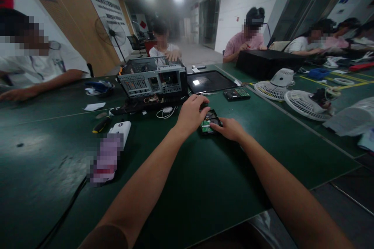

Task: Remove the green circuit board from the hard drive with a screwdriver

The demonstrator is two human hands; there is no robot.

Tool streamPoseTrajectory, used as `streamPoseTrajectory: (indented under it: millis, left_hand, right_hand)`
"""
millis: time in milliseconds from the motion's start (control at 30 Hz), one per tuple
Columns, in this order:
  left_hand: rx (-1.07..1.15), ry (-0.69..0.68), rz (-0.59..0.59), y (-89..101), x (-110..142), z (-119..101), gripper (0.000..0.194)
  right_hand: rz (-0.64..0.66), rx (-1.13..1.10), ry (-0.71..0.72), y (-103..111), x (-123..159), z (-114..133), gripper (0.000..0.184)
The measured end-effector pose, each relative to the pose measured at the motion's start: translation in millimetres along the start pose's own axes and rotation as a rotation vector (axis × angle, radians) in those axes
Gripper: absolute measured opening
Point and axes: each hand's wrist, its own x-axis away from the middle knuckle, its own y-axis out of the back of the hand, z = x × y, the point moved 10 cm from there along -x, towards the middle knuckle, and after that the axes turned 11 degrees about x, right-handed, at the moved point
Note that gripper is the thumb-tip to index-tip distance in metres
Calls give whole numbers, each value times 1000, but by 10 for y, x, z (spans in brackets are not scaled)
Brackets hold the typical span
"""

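Observation:
A hard drive (214, 127) with a green circuit board facing up lies on the green table in front of me. My right hand (230, 129) grips its near right side, thumb over the board. Above the drive's far left part, my left hand (191, 113) is closed with its fingers curled down; whatever is between the fingertips is hidden. A second hard drive (236, 93) lies flat beyond my right hand. Behind my left hand stands an opened computer case (152, 81) with its metal frame showing.
A phone (124, 128) and a screwdriver (101, 125) lie to the left, a white cable (166, 113) near the case. A black panel (212, 79) is at the back. Fan parts (270, 89) and a black box (269, 62) stand to the right. Several people sit around the table.

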Motion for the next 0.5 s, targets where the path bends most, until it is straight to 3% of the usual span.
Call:
streamPoseTrajectory:
  millis: [133, 500]
  left_hand:
    - [36, 9, -10, 5, -1, 18, 25]
    - [7, 14, 4, -25, 8, -51, 11]
  right_hand:
    - [15, -4, 0, -18, 0, -4, 83]
    - [21, 3, -11, 19, 23, 12, 81]
